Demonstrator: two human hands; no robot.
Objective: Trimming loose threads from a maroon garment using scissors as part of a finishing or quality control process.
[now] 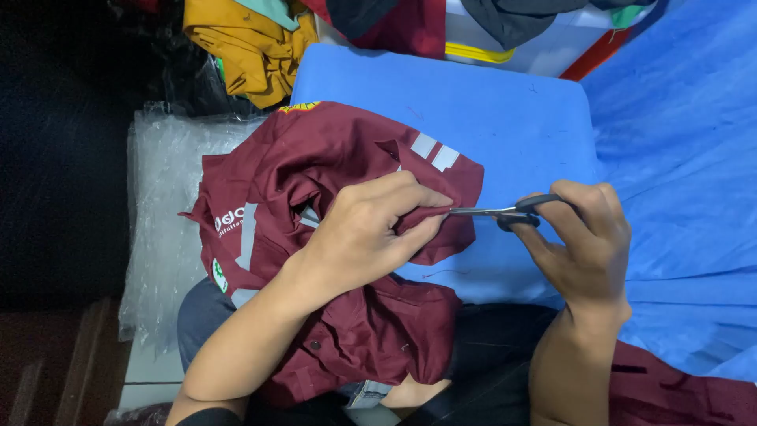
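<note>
Two hands busy: my left hand (364,237) pinches the maroon shirt (315,237), my right hand (587,244) grips scissors (505,211) at its fold; trimming seems unfinished

1. The light is even and fairly bright over the middle, falling from above onto the blue cloth (505,118).
2. The left side sinks into deep darkness, with almost nothing readable there.
3. The clear plastic bags (162,205) catch pale glare along their creases.
4. Soft shadow lies under the left hand (367,233) and in the folds of the maroon shirt (315,158).
5. Focus is sharp in the centre; the bottom corners look dim and slightly soft.
</note>
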